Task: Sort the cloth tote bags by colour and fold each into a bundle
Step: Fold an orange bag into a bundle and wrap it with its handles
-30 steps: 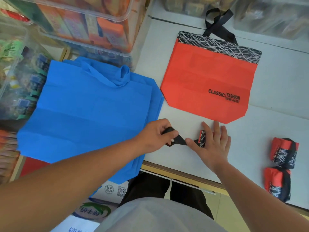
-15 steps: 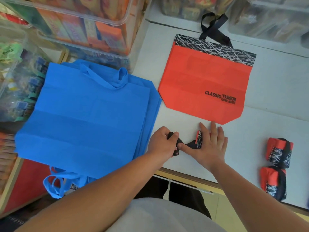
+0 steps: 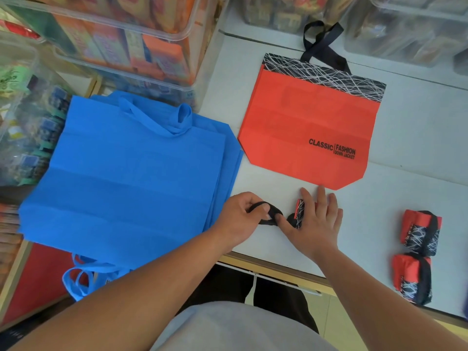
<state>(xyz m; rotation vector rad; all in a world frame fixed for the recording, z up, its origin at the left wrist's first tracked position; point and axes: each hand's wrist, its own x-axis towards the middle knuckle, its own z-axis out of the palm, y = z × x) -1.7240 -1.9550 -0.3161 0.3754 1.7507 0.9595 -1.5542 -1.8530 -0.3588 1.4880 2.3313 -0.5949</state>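
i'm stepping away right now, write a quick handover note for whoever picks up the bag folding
Left hand: pinches the black strap of the bundle in progress, which is looped near the table's front edge.
Right hand: flat, fingers straight, pressing the half-hidden red bundle onto the table.
Done: colours are separated. The far finished bundle and the near finished bundle lie at the right, each wrapped in its strap.
Left: wrap the strap round the current bundle, then fold the flat red bag and each bag in the blue bag stack at the left.
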